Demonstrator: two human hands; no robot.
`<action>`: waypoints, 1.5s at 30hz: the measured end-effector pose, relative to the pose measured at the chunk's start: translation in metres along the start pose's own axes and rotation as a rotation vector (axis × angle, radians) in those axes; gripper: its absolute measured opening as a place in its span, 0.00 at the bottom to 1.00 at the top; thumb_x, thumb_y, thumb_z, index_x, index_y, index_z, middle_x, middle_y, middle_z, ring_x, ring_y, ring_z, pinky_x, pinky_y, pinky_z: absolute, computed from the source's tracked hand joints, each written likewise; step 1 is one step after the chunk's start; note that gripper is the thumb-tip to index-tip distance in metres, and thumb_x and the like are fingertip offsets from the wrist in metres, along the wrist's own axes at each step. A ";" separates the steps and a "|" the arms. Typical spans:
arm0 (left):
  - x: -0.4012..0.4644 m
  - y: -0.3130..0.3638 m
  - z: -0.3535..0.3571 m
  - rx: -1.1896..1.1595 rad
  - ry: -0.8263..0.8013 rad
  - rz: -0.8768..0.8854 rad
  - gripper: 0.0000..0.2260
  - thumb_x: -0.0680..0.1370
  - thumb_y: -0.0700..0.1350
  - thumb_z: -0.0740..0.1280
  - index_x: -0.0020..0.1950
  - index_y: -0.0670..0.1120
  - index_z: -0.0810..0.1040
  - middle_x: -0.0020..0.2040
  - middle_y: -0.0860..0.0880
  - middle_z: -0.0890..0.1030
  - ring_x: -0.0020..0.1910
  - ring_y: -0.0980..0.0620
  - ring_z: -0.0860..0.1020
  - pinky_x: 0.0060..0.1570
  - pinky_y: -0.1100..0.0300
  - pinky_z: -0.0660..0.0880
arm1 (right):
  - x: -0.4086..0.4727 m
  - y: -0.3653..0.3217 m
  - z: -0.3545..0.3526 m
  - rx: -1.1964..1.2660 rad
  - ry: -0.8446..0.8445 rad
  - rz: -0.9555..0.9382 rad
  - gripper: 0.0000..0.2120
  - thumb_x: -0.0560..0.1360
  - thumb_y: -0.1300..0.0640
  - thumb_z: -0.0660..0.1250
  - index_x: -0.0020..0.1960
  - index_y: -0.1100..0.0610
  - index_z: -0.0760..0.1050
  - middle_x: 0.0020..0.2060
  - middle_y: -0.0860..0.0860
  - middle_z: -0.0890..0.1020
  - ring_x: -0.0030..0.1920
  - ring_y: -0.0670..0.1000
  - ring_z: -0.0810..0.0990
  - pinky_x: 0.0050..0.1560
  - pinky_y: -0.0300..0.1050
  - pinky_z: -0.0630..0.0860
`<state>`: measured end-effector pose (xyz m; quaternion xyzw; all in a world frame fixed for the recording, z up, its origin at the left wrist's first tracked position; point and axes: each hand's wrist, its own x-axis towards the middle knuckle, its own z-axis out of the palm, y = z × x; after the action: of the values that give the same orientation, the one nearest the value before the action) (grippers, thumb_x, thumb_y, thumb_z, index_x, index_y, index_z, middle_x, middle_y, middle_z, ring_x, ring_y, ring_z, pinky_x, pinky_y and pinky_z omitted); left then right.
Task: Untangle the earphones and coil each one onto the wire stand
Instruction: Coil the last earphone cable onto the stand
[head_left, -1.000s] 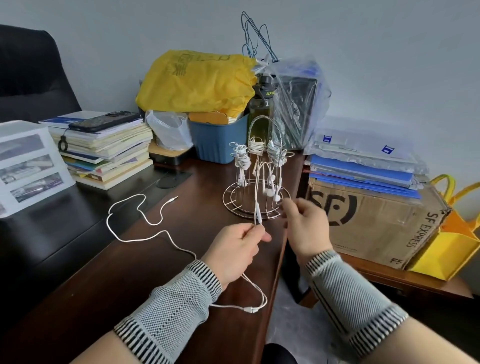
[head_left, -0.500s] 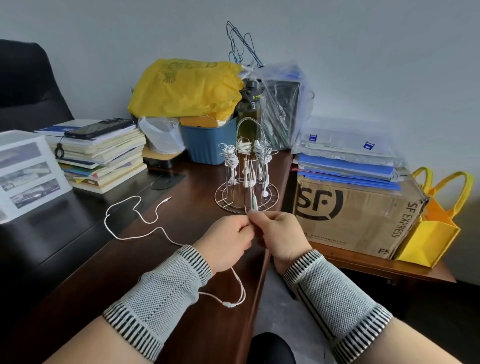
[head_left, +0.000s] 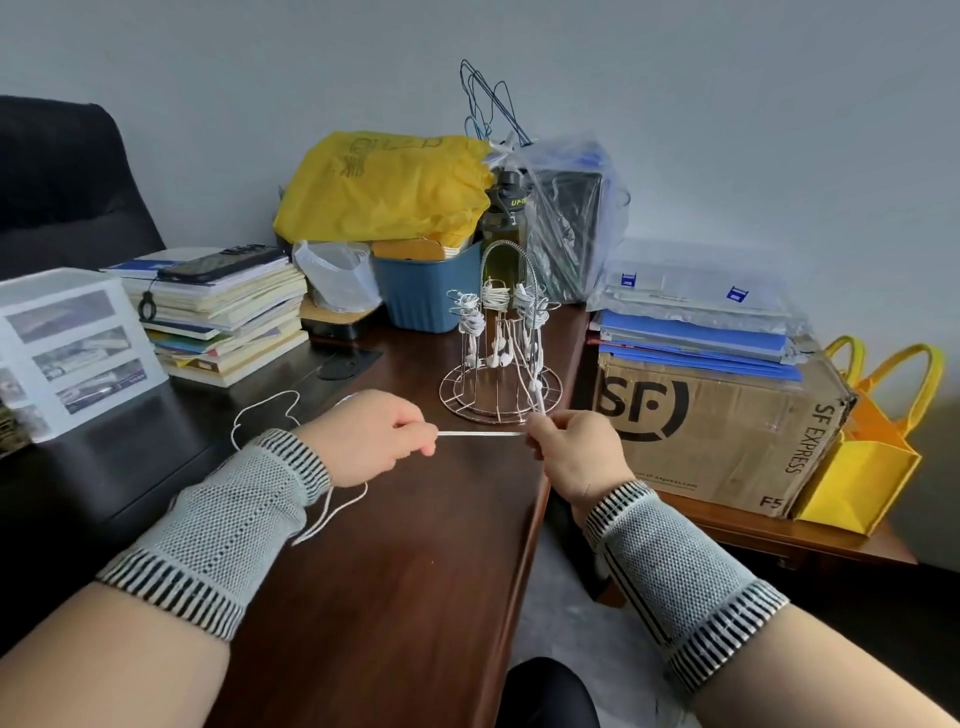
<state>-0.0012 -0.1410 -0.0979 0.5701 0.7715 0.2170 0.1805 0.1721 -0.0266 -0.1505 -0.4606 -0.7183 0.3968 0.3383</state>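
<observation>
Both hands work over the dark brown wooden bench (head_left: 415, 561). The left hand (head_left: 369, 441) pinches a thin white earphone cable (head_left: 480, 434) between thumb and curled fingers, so its grip is closed on the cable. The right hand (head_left: 574, 452) pinches the same cable a little way to the right, its grip likewise closed on it. Between the two hands the cable runs taut and nearly level, just above the bench surface.

From the right hand the cable rises a short way towards the silver wire stand (head_left: 501, 364), which sits upright on the bench just behind the hands. Several white earphones (head_left: 470, 319) are already wound in small bundles around the stand's upper arms, with their earbuds hanging down inside the frame.

From the left hand the rest of the cable drops in a loose loop beside the grey knitted wrist sleeve (head_left: 228, 519) and trails leftwards across the bench in slack curves.

Behind the stand are a blue plastic tub (head_left: 426, 296) under a yellow plastic bag (head_left: 384, 192), and a dark green bottle (head_left: 506, 223). A stack of books (head_left: 223, 317) with a black phone (head_left: 221, 262) on top lies to the left. To the right, a brown cardboard box (head_left: 727, 431) carries blue folders (head_left: 696, 343), with a yellow tote bag (head_left: 867, 462) beside it.
</observation>
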 end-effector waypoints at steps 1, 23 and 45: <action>-0.001 -0.002 -0.003 0.050 0.011 0.014 0.12 0.78 0.50 0.65 0.36 0.50 0.79 0.25 0.54 0.72 0.21 0.60 0.68 0.29 0.64 0.67 | 0.000 -0.001 -0.001 -0.028 0.003 -0.008 0.17 0.77 0.53 0.62 0.36 0.62 0.80 0.36 0.59 0.84 0.37 0.56 0.80 0.46 0.52 0.78; -0.002 0.042 0.040 0.099 0.043 0.258 0.08 0.76 0.45 0.67 0.37 0.49 0.78 0.31 0.53 0.76 0.34 0.53 0.75 0.40 0.57 0.72 | -0.033 -0.003 -0.007 -0.183 0.152 -0.696 0.22 0.73 0.54 0.54 0.59 0.58 0.79 0.49 0.51 0.84 0.50 0.52 0.81 0.54 0.44 0.76; -0.018 0.031 0.037 0.120 0.081 0.182 0.08 0.77 0.50 0.66 0.43 0.50 0.83 0.36 0.58 0.81 0.39 0.61 0.78 0.38 0.71 0.70 | -0.039 0.028 -0.013 -0.530 0.260 -0.651 0.22 0.74 0.49 0.55 0.62 0.57 0.75 0.58 0.53 0.79 0.67 0.61 0.70 0.64 0.63 0.70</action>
<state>0.0486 -0.1453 -0.1119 0.6383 0.7350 0.2085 0.0943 0.2076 -0.0524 -0.1736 -0.3274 -0.8543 0.0102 0.4035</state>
